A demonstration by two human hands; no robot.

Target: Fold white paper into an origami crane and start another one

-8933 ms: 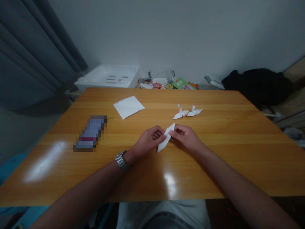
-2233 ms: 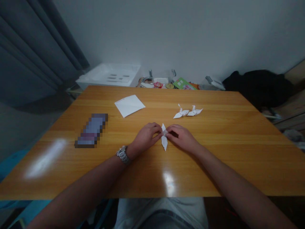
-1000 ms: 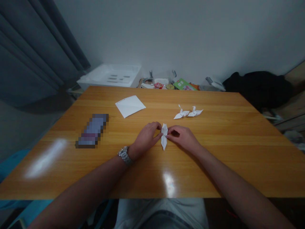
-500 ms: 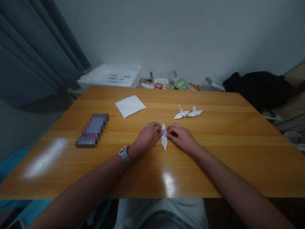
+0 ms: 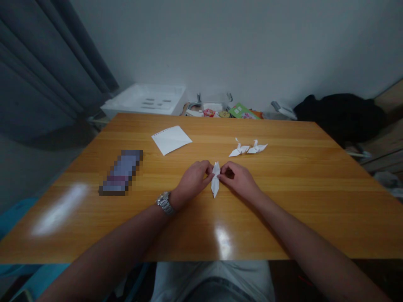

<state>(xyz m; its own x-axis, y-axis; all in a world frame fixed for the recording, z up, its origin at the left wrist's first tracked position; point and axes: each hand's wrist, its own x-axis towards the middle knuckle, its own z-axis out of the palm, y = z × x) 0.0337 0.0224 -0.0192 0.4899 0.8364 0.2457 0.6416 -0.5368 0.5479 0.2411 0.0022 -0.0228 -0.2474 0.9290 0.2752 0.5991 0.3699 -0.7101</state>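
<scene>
Glossy wooden table (image 5: 283, 218), centre frame: left hand (image 5: 192, 181) and right hand (image 5: 239, 179) both pinch a narrow, creased white paper fold (image 5: 215, 182). Bare tabletop surrounds them. Farther up lie two small paper cranes (image 5: 248, 148) and a flat white sheet (image 5: 171, 139).

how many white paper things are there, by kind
finished paper cranes: 2
half-folded piece, pinched between left hand and right hand: 1
flat sheet: 1
total: 4
</scene>
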